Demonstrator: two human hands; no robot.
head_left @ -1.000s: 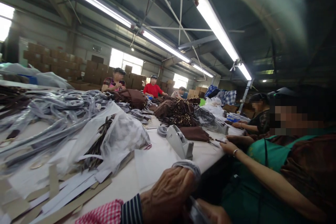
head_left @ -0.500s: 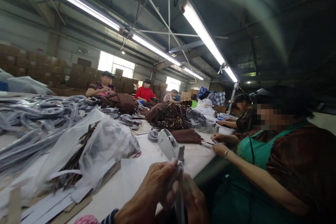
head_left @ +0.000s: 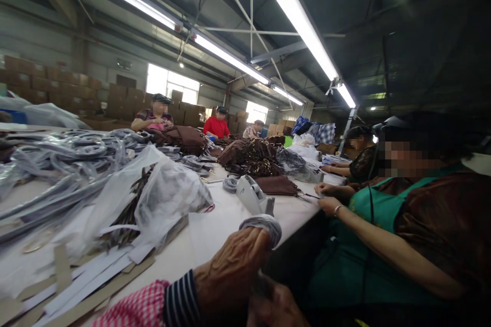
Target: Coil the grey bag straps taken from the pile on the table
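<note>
My left hand (head_left: 232, 260), in a striped cuff and pink checked sleeve, is closed around a coil of grey plastic-wrapped strap (head_left: 270, 224). The coil's rounded top shows beyond my knuckles. Below it, my right hand (head_left: 278, 304) is in shadow with its fingers bent around what looks like the grey tail of the same strap. Most of that grip is hidden. Just past the coil, a pale tape dispenser (head_left: 249, 195) stands on the white table (head_left: 222, 212).
Plastic-wrapped grey straps (head_left: 76, 163) are heaped at left, by a clear bag (head_left: 172, 191) and card strips (head_left: 103, 281). Brown bags (head_left: 249, 158) are piled mid-table. At right, a co-worker in a green apron (head_left: 368, 214) sits close; others work farther back.
My left hand has turned over the strap, which now shows as a rounded coil instead of an upright bundle. My right hand has dropped lower. The view has shifted slightly.
</note>
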